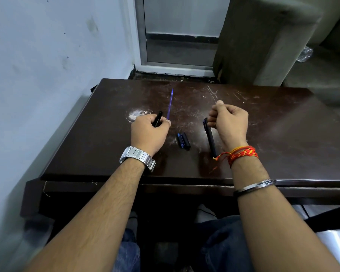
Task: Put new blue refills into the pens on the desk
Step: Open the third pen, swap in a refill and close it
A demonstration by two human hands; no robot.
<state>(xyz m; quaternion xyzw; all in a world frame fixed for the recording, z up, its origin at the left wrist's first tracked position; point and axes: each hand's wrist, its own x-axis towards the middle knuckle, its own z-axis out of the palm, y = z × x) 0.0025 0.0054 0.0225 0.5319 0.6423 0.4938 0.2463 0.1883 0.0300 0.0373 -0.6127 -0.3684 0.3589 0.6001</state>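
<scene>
On the scratched dark wooden desk (273, 134), my left hand (148, 132) grips a black pen barrel (157, 119) and pinches the thin blue refill (170, 104), pointing to twelve o'clock. My right hand (229, 124) curls half-closed; whether it holds the dark pen (210, 137) beneath, I cannot tell. I'd align the refill with the barrel mouth first.

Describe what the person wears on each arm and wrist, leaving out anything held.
Both forearms are bare, no sleeves. The left wrist carries a silver metal link watch. The right wrist has red-and-yellow threads tied round it, and a thin metal bangle sits further up the forearm.
</scene>
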